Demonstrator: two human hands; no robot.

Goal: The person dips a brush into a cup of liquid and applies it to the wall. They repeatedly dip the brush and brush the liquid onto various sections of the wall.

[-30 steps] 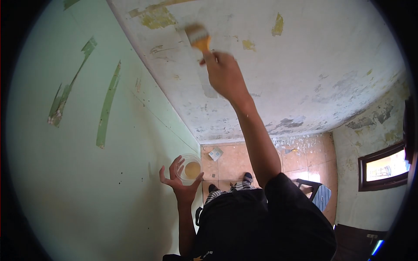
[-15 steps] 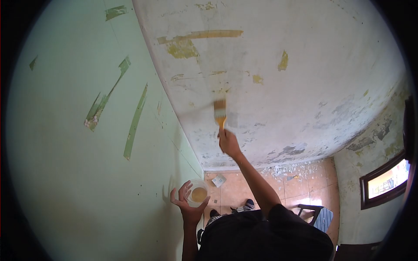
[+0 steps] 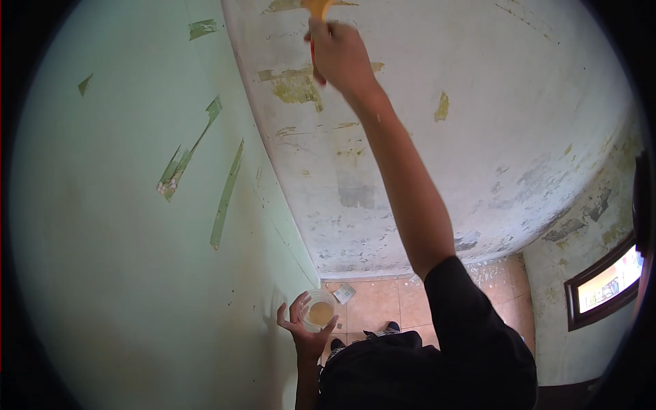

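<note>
Raised high against the white wall (image 3: 471,157), my right hand (image 3: 338,58) is closed around the handle of a paintbrush (image 3: 318,8). The brush's bristles lie beyond the top edge of the view. Low beside the green wall, my left hand (image 3: 311,335) grips a clear plastic tub (image 3: 333,298). Pale yellowish liquid (image 3: 320,313) covers the tub's bottom. A damp grey patch (image 3: 357,197) marks the white wall below my right forearm.
On the left stands the green wall (image 3: 123,260) with peeled strips. Tiled floor (image 3: 372,301) lies below, holding a small flat piece (image 3: 344,293) and scattered flakes (image 3: 488,273). A dark-framed window (image 3: 605,283) is at the right. My shoes (image 3: 393,326) show beneath.
My right hand has swept the paintbrush upward along the white wall, from mid-height to the top edge of the view. My left hand still holds the tub, slightly lower and further right.
</note>
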